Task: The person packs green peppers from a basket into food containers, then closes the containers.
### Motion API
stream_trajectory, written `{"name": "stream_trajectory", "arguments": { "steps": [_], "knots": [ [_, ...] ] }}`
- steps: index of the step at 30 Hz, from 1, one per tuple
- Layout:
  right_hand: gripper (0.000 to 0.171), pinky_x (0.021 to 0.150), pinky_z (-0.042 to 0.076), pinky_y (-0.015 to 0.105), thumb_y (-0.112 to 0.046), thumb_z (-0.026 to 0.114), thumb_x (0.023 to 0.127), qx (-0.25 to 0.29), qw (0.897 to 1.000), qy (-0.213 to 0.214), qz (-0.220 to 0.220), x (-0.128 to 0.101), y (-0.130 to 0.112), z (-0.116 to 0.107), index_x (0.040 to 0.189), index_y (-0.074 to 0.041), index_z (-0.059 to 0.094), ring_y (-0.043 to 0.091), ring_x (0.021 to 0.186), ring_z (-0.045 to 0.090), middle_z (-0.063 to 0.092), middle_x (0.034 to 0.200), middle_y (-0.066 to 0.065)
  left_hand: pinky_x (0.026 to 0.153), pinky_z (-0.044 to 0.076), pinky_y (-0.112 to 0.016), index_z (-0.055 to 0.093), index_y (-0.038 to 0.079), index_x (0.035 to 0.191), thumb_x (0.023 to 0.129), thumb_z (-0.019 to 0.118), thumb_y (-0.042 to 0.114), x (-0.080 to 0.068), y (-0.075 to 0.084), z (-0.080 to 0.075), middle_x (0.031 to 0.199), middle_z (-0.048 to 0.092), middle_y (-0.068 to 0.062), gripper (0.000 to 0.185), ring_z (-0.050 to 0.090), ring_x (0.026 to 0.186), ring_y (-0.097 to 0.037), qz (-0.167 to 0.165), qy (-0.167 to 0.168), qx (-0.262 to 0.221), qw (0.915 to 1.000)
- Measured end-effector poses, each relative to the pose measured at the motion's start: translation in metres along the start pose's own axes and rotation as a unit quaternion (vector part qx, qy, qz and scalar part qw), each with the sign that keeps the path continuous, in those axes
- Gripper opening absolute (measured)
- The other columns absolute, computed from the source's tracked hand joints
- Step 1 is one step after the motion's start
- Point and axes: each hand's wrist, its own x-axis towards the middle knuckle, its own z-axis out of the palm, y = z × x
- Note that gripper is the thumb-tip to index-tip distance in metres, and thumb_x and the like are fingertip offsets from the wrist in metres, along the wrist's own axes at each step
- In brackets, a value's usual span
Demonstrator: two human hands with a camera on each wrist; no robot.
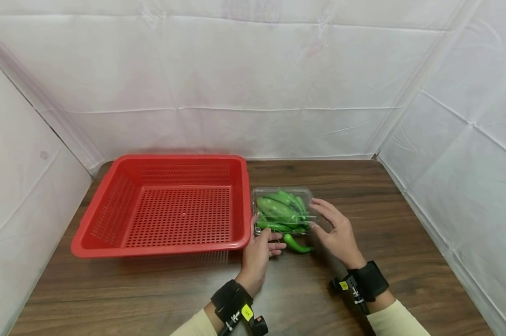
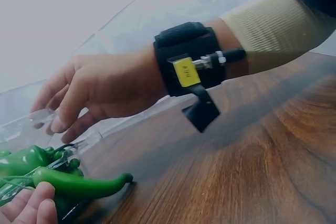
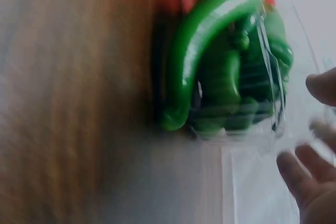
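Clear plastic clamshell [image 1: 282,210] of green peppers [image 1: 278,211] on the wooden table [image 1: 404,224], just right of the red basket [image 1: 165,205] — one pepper [image 1: 297,245] loose in front. Left hand [image 1: 259,249] pinching the near-left corner; right hand [image 1: 337,231] relaxed, fingers against the right edge. Light, thin-walled, springy, likely slippery — best pinched at the stiffer rim corners.

basket [image 1: 165,205] left of pepper box [image 1: 281,211], on table [image 1: 404,233]

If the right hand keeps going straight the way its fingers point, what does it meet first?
The right hand points left, at the clear plastic box of green peppers; its fingertips look at the box's edge already, though contact is unclear.
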Motion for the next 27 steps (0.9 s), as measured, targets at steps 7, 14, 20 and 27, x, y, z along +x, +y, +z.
{"name": "stream_trajectory", "arguments": {
  "steps": [7, 14, 20, 27],
  "knots": [
    [0.042, 0.079, 0.050, 0.024, 0.003, 0.082, 0.083, -0.095, 0.993, 0.037, 0.067, -0.032, -0.017, 0.005, 0.119, 0.003, 0.063, 0.026, 0.093, 0.062, 0.065, 0.112, 0.017, 0.067, 0.059, -0.028, 0.025, 0.022, 0.164, 0.104, 0.050, 0.013, 0.000, 0.001, 0.001, 0.109, 0.074, -0.025, 0.065, 0.074, 0.070, -0.014, -0.009, -0.007, -0.004, 0.9999],
    [0.032, 0.075, 0.054, 0.033, -0.021, 0.094, 0.076, -0.227, 0.970, -0.058, -0.064, -0.043, -0.032, 0.017, 0.100, -0.012, 0.075, 0.014, 0.089, 0.064, 0.069, 0.096, 0.000, 0.068, 0.060, -0.027, 0.024, 0.017, 0.164, 0.105, 0.044, 0.011, 0.002, 0.002, 0.000, 0.112, 0.072, -0.026, 0.063, 0.075, 0.073, -0.014, 0.000, -0.011, -0.001, 0.9999],
    [0.036, 0.072, 0.058, 0.032, -0.021, 0.096, 0.073, -0.288, 0.945, -0.089, -0.125, -0.034, -0.031, 0.031, 0.101, -0.013, 0.075, 0.015, 0.086, 0.069, 0.070, 0.094, 0.000, 0.068, 0.060, -0.027, 0.024, 0.018, 0.162, 0.105, 0.042, 0.009, 0.002, 0.002, 0.000, 0.114, 0.072, -0.025, 0.061, 0.075, 0.072, -0.015, -0.008, -0.014, -0.006, 0.9998],
    [0.026, 0.065, 0.053, 0.024, -0.009, 0.085, 0.084, -0.186, 0.969, -0.160, -0.020, -0.014, -0.049, 0.007, 0.107, -0.006, 0.075, 0.007, 0.074, 0.065, 0.073, 0.088, 0.000, 0.066, 0.060, -0.030, 0.023, 0.018, 0.164, 0.106, 0.042, 0.010, 0.002, 0.005, -0.002, 0.120, 0.070, -0.031, 0.061, 0.074, 0.072, -0.016, -0.015, -0.016, 0.008, 0.9997]
  ]
}}
